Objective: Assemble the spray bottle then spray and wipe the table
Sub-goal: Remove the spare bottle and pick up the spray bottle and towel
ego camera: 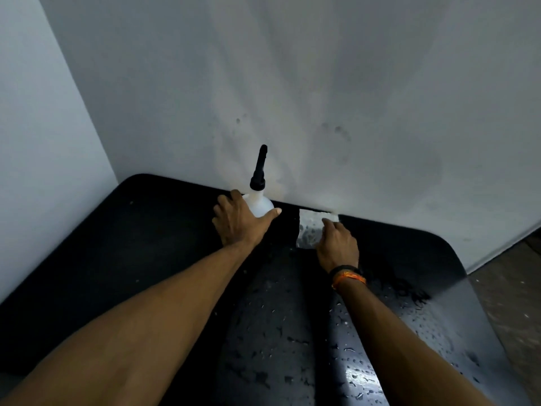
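A white spray bottle (261, 204) with a black nozzle top stands upright at the far edge of the black table (123, 253), against the wall. My left hand (238, 221) is wrapped around its body from the near side. To the right lies a white cloth (310, 228), flat on the table by the wall. My right hand (336, 244) rests on the cloth's near right part, fingers curled onto it. Water droplets cover the table between and below my arms.
A white wall rises straight behind the table, with a second wall at the left. The table's rounded right corner (450, 259) drops off to a brown floor (509, 288). My right wrist wears a black and orange band (348, 276).
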